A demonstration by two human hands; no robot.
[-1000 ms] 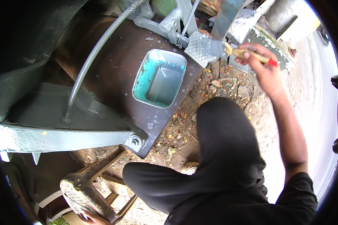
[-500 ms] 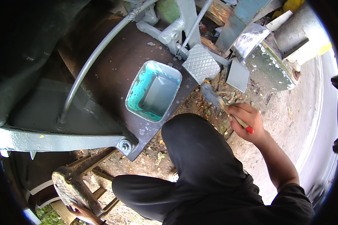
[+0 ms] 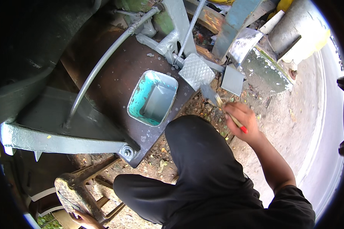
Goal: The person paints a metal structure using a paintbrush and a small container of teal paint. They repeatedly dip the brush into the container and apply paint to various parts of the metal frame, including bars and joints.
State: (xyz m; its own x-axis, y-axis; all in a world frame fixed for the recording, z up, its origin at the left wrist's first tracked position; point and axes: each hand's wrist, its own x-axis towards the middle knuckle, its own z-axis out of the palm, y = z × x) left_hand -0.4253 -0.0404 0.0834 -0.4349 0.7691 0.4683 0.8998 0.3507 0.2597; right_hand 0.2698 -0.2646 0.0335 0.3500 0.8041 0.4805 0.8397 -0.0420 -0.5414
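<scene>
- The brown metal platform point(image 3: 114, 82) of a machine fills the upper left, with a grey-painted pipe point(image 3: 99, 66) curving across it and a grey bracket point(image 3: 57, 139) along its lower edge.
- The person's black-trousered knee point(image 3: 197, 152) rises in the middle, over dirt ground point(image 3: 273, 122) strewn with dry leaves.
- A rectangular tub point(image 3: 153, 98) – teal inside, holding grey paint – stands on the platform near its right edge.
- A grey-painted checkered pedal point(image 3: 196, 71) sits just right of the tub.
- A rusty stool point(image 3: 74, 192) stands at lower left; the left hand point(image 3: 86, 219) rests against its base, grip unclear.
- The right hand point(image 3: 242, 118) is closed around a paintbrush point(image 3: 221, 103) – wooden handle, red tip – whose grey bristles point up-left, near the pedal and below it.
</scene>
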